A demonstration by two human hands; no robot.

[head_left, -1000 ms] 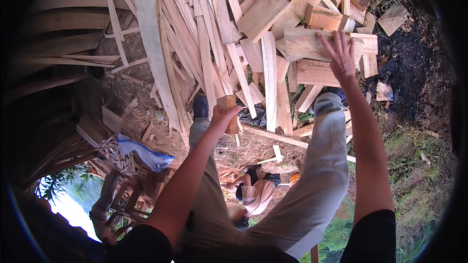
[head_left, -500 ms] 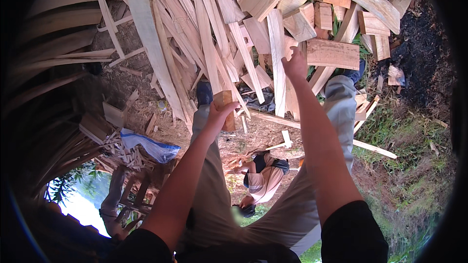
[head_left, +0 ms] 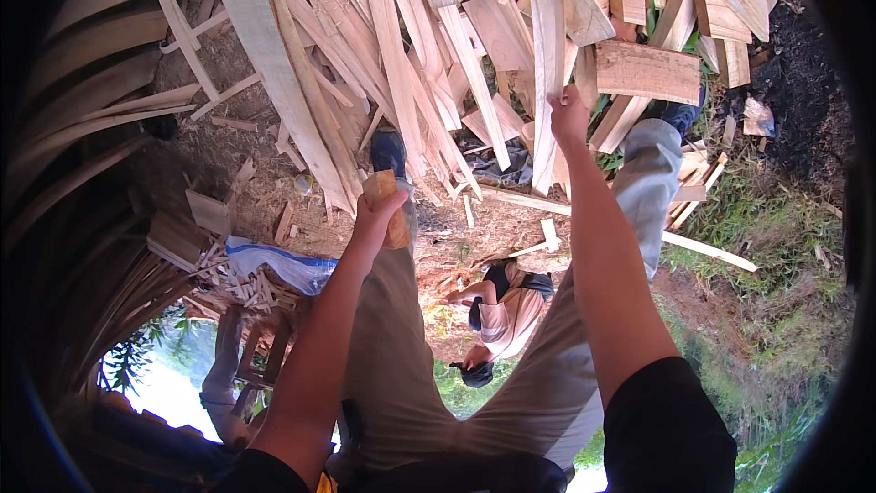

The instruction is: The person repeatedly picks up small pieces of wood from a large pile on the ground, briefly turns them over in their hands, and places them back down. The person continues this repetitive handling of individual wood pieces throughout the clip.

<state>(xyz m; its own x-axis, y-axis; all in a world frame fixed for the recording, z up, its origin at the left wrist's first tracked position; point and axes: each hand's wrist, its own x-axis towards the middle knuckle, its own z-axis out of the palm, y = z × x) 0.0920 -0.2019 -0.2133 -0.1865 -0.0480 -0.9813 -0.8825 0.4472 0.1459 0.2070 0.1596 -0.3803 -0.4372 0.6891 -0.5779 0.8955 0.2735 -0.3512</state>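
My left hand (head_left: 372, 224) is closed around a short wooden block (head_left: 394, 208), held above my left shin. Further forward, my right hand (head_left: 569, 116) has its fingers pressed together at the edge of the wood pile. Its fingertips are beside a long pale plank (head_left: 546, 82) and just below a short brown board (head_left: 585, 73). What those fingers grip, if anything, is hidden. To the right of that hand lies a thick rough-sawn board (head_left: 648, 73).
Long thin wood strips (head_left: 383, 46) and short blocks (head_left: 589, 14) are heaped ahead. A wide plank (head_left: 274, 64) slants at left, near a clear plastic bag (head_left: 283, 265). Another person (head_left: 511, 306) appears between my legs. Dark charred ground (head_left: 803, 82) lies at right.
My right hand has closed; its thumb and finger were apart before. My left hand has moved left with the wooden block. The whole view has shifted slightly.
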